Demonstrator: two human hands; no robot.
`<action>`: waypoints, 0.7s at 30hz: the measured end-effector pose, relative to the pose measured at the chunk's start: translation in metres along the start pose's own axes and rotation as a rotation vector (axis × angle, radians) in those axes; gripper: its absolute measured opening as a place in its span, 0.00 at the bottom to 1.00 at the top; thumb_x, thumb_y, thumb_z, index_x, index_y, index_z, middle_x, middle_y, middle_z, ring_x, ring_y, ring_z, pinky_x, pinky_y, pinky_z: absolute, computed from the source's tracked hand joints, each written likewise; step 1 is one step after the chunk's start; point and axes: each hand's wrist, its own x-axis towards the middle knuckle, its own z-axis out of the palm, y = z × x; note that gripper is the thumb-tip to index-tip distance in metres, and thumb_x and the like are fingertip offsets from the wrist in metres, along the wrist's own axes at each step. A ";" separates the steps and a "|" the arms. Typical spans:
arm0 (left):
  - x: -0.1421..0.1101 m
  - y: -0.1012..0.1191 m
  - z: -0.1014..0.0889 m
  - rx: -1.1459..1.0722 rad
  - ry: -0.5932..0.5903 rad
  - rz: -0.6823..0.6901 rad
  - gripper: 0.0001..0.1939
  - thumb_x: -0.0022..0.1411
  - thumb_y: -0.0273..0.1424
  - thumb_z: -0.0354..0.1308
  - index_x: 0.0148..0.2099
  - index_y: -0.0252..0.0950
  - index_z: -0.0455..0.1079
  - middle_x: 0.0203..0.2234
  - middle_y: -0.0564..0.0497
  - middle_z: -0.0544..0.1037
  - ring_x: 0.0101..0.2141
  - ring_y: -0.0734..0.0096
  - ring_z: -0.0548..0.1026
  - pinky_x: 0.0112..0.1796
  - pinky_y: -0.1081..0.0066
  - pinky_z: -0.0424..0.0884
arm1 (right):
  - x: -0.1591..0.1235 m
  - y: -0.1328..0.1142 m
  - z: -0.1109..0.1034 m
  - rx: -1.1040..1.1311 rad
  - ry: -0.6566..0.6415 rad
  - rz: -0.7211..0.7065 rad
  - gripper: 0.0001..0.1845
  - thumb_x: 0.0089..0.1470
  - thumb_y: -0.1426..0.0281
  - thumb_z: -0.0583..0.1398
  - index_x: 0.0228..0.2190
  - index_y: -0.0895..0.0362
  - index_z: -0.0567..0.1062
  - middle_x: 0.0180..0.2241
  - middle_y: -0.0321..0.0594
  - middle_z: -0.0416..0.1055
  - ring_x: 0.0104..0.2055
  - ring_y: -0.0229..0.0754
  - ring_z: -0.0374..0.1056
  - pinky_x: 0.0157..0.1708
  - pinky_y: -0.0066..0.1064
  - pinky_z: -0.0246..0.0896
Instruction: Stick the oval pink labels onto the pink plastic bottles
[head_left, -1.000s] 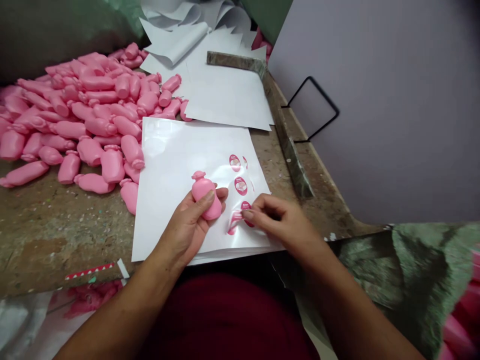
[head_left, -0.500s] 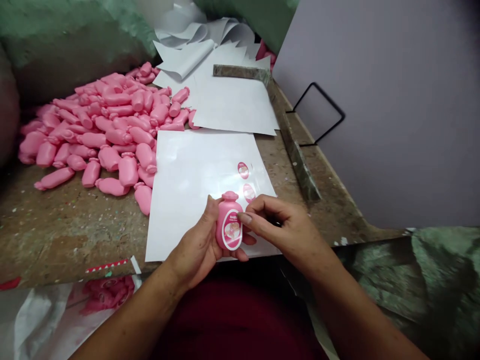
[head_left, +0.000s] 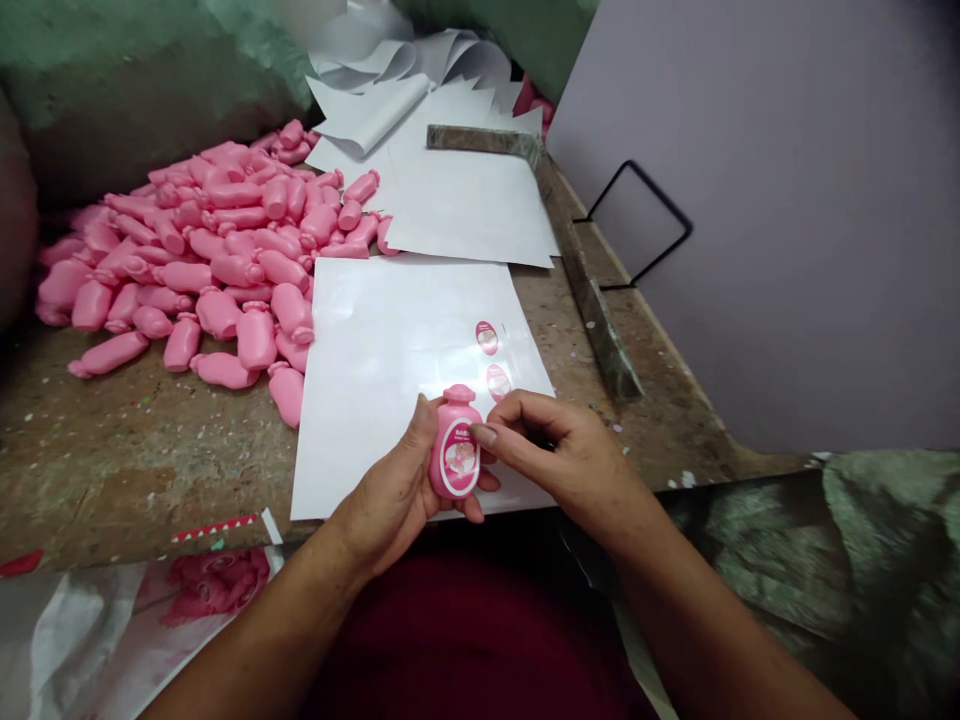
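Note:
My left hand point(head_left: 409, 470) is wrapped round a small pink bottle point(head_left: 444, 478), which stands roughly upright with its cap away from me. On the bottle's front is an oval sticker point(head_left: 460, 457) with a white border, pink print and a small picture. The thumb and forefinger of my right hand point(head_left: 551, 440) pinch at the sticker's upper right edge. Under both hands lies a white sheet point(head_left: 375, 350), on which two more oval stickers point(head_left: 487, 338) remain near its right side.
A heap of pink bottles point(head_left: 225, 240) covers the table's left. Further white sheets point(head_left: 472, 205) lie behind, beside a metal strip point(head_left: 607, 340). A grey panel with a black wire handle point(head_left: 660, 190) stands at right. Below the front edge, a white bag point(head_left: 90, 630) holds pink items.
The sticker has shifted slightly left and now sits flatter and more centred on the bottle. My right fingers have stayed at its upper right edge.

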 end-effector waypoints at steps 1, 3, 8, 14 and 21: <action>0.000 -0.001 0.000 0.012 0.001 0.008 0.33 0.61 0.57 0.56 0.57 0.37 0.61 0.34 0.49 0.75 0.32 0.68 0.77 0.27 0.74 0.73 | 0.000 0.000 0.000 -0.010 0.001 -0.002 0.15 0.51 0.59 0.61 0.20 0.55 0.70 0.19 0.31 0.62 0.23 0.35 0.56 0.24 0.29 0.51; 0.000 -0.002 -0.001 0.051 0.003 0.030 0.27 0.65 0.51 0.56 0.56 0.38 0.61 0.35 0.50 0.73 0.33 0.69 0.76 0.28 0.74 0.73 | -0.001 0.001 0.000 -0.049 0.009 -0.007 0.15 0.52 0.58 0.61 0.21 0.54 0.70 0.19 0.31 0.63 0.24 0.36 0.57 0.25 0.29 0.52; 0.002 -0.006 -0.002 0.130 0.017 0.042 0.21 0.67 0.41 0.56 0.58 0.39 0.60 0.37 0.51 0.70 0.34 0.71 0.74 0.29 0.74 0.73 | -0.006 0.006 0.001 -0.297 0.128 -0.167 0.14 0.57 0.60 0.60 0.25 0.54 0.75 0.21 0.32 0.72 0.24 0.37 0.63 0.30 0.31 0.54; 0.005 -0.008 -0.006 0.081 0.036 0.037 0.22 0.65 0.37 0.60 0.58 0.38 0.62 0.36 0.51 0.69 0.33 0.75 0.72 0.27 0.78 0.70 | -0.010 0.010 0.006 -0.463 0.260 -0.266 0.11 0.60 0.61 0.61 0.30 0.52 0.78 0.29 0.37 0.79 0.30 0.41 0.71 0.34 0.34 0.54; 0.000 -0.007 -0.005 0.063 0.041 0.020 0.32 0.57 0.23 0.65 0.61 0.39 0.59 0.38 0.51 0.72 0.34 0.77 0.73 0.29 0.79 0.69 | -0.005 0.014 0.006 -0.436 0.327 -0.186 0.11 0.59 0.59 0.61 0.30 0.52 0.77 0.29 0.39 0.78 0.31 0.44 0.71 0.37 0.36 0.58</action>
